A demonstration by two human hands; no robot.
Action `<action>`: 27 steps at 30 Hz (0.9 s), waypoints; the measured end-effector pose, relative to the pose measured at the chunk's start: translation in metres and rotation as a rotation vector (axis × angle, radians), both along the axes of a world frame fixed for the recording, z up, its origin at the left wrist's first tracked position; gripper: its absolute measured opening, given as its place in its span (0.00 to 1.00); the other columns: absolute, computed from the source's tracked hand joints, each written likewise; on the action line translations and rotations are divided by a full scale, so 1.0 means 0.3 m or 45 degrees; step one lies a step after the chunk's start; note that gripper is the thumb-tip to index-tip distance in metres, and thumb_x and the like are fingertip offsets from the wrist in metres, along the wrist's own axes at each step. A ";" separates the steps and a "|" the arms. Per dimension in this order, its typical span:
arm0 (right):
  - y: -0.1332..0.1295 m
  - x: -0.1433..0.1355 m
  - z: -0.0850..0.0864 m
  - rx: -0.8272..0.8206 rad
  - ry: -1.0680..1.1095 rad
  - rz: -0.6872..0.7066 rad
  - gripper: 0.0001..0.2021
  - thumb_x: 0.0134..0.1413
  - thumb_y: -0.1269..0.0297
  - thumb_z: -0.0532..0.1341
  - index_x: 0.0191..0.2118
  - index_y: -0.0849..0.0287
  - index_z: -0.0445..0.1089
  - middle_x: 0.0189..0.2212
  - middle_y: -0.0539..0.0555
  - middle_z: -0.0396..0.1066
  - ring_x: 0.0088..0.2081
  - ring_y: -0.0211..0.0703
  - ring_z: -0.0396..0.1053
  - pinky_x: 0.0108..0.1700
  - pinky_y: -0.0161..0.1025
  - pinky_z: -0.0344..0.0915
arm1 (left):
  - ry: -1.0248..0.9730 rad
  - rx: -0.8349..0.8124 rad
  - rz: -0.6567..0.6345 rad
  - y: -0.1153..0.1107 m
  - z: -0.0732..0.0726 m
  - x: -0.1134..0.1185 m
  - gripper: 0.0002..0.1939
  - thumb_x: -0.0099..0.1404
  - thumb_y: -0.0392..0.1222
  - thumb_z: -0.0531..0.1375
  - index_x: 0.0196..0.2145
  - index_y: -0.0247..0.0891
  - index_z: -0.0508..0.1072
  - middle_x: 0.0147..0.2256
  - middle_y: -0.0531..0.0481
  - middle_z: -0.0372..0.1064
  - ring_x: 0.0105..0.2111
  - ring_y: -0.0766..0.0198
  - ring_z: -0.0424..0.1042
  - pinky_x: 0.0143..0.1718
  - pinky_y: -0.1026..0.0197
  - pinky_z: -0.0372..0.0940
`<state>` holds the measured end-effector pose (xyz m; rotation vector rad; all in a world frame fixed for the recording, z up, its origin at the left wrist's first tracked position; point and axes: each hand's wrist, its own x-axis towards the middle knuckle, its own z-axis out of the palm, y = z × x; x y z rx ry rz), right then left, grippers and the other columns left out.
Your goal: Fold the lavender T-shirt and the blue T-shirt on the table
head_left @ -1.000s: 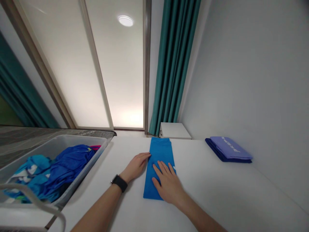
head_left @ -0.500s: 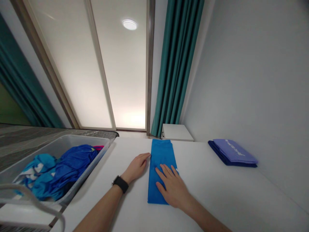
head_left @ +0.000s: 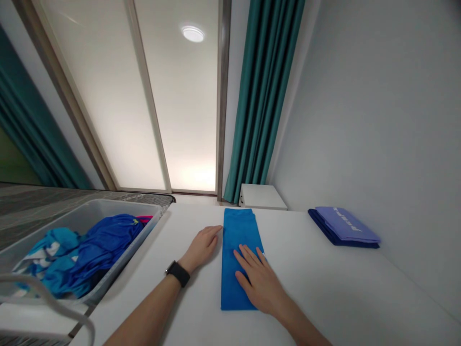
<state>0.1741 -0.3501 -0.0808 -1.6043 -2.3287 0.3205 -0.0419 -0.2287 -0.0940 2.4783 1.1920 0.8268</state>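
A bright blue cloth (head_left: 236, 230), folded into a long narrow strip, lies flat on the white table (head_left: 306, 307). My right hand (head_left: 261, 283) rests palm down on its lower right part, fingers spread. Beside its left edge is my left hand (head_left: 202, 247), fingers close together and lying low on the table, fingertips at the cloth's edge; whether they pinch it cannot be made out. A black watch (head_left: 178, 274) is on my left wrist.
At the left, a grey bin (head_left: 144, 230) holds crumpled blue clothes (head_left: 104, 242). Folded purple and navy cloths (head_left: 347, 226) lie at the table's right, near the wall. Behind the table stands a white cabinet (head_left: 262, 196). A pale curved tube (head_left: 54, 300) crosses the lower left.
The lower end of the blue cloth now reaches slightly nearer to me. Both hands keep nearly the same places, and the view has shifted a little.
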 end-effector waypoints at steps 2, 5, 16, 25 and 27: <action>0.023 0.043 -0.010 0.051 0.088 -0.112 0.26 0.69 0.52 0.41 0.67 0.54 0.53 0.67 0.54 0.52 0.67 0.46 0.48 0.68 0.53 0.39 | 0.019 0.016 -0.013 -0.019 0.023 0.014 0.20 0.70 0.40 0.47 0.55 0.39 0.70 0.53 0.45 0.71 0.53 0.57 0.69 0.57 0.52 0.61; 0.068 0.135 -0.028 0.151 0.239 -0.375 0.25 0.67 0.57 0.41 0.58 0.61 0.65 0.56 0.61 0.67 0.58 0.47 0.62 0.61 0.48 0.54 | 0.071 0.009 0.008 -0.052 0.061 0.034 0.18 0.70 0.42 0.48 0.50 0.40 0.73 0.48 0.46 0.74 0.48 0.56 0.70 0.52 0.52 0.62; 0.114 0.183 -0.050 0.050 0.188 -0.496 0.16 0.63 0.54 0.50 0.31 0.56 0.69 0.26 0.51 0.72 0.33 0.44 0.69 0.36 0.38 0.56 | 0.167 -0.158 -0.100 -0.094 0.073 0.074 0.15 0.70 0.50 0.52 0.40 0.41 0.75 0.39 0.49 0.75 0.41 0.56 0.70 0.46 0.53 0.58; 0.114 0.159 -0.065 0.063 0.041 -0.510 0.15 0.63 0.53 0.52 0.31 0.55 0.67 0.28 0.51 0.72 0.36 0.45 0.68 0.40 0.40 0.54 | 0.012 -0.365 -0.131 -0.052 0.058 0.065 0.20 0.71 0.48 0.46 0.37 0.41 0.77 0.39 0.50 0.76 0.40 0.60 0.71 0.44 0.60 0.60; 0.112 0.156 -0.064 0.066 0.033 -0.506 0.14 0.63 0.54 0.52 0.32 0.56 0.67 0.29 0.51 0.72 0.36 0.45 0.68 0.40 0.40 0.53 | -0.006 -0.378 -0.136 -0.050 0.062 0.064 0.21 0.71 0.49 0.46 0.36 0.41 0.77 0.39 0.50 0.76 0.39 0.60 0.71 0.44 0.61 0.61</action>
